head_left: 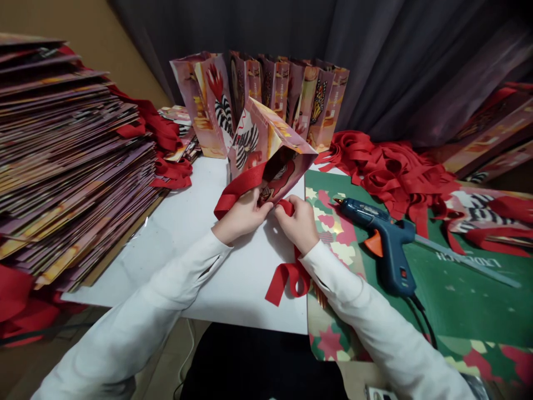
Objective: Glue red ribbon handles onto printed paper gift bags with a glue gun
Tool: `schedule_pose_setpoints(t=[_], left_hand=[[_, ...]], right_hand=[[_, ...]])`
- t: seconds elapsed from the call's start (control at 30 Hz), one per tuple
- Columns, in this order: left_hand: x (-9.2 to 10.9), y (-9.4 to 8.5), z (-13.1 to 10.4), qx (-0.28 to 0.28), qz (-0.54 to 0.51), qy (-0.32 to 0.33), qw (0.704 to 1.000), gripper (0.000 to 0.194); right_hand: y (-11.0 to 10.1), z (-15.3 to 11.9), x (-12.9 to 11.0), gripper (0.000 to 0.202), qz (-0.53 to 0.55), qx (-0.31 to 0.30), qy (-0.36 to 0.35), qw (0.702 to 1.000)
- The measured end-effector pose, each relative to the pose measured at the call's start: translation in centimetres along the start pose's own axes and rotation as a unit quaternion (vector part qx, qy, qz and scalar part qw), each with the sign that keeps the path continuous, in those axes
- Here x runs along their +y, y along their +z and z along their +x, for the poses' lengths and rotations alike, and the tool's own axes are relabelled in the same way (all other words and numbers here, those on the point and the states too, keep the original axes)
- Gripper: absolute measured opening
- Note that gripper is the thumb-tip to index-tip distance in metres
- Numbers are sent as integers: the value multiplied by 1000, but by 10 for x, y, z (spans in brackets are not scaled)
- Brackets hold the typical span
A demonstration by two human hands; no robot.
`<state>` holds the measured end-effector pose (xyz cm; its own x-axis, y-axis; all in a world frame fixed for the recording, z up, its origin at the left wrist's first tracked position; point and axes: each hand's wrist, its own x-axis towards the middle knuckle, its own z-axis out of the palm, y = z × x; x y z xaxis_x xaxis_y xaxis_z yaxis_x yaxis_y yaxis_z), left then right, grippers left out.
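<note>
A printed paper gift bag (pixel 256 125) lies tilted on the white tabletop, its open mouth turned toward me. My left hand (pixel 245 215) is closed on the bag's near edge, thumb on the rim. A loop of red ribbon (pixel 244 186) curves over that hand beside the bag's mouth. Close by, my right hand (pixel 297 223) pinches a piece of red ribbon at the same edge. From beneath it a loose ribbon tail (pixel 287 280) hangs down onto the table. Part of the ribbon between bag and fingers is hidden by my hands.
Flat printed bags (pixel 79 161) form a tall stack at left, with red ribbons among them. Several open bags (pixel 287 83) stand at the back. A ribbon heap (pixel 391 166) lies at right, near a blue glue gun (pixel 385 239) with its cord on a green printed sheet (pixel 466 300).
</note>
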<state>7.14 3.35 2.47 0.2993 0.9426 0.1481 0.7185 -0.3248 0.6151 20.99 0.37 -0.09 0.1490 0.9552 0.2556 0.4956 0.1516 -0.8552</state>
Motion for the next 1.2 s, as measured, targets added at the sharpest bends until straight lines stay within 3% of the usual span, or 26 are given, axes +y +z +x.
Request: schedule_pose_setpoints(t=[0.1,0.27,0.47,0.67,0.8,0.93,1.07,1.2], left_hand=[[-3,2,1,14,-3,20,1000,42],[-6,1,2,20,-16,13,1000,32],[2,-1,-1,27,-43,-27,998,21],[2,-4,0,4,-34,-22,999,28],[-5,-3,2,21,-40,-23,999,40],[-9,-1,1,26,-13,-10,1000,35],[-5,1,-1,10,30,-3,999,24],[0,2,-1,19,6,-7,1000,25]], right_hand=[[0,1,2,18,10,2,0,1000],[-4,4,8,19,95,-96,2,991],[-3,3,7,13,111,-95,17,989],[-4,1,5,15,89,-126,4,988],[-5,1,4,21,81,-151,-33,985],[-5,-1,1,26,36,-136,-68,988],[-5,-2,0,30,-17,-105,-56,993],[-4,-3,0,30,-24,-96,-45,994]])
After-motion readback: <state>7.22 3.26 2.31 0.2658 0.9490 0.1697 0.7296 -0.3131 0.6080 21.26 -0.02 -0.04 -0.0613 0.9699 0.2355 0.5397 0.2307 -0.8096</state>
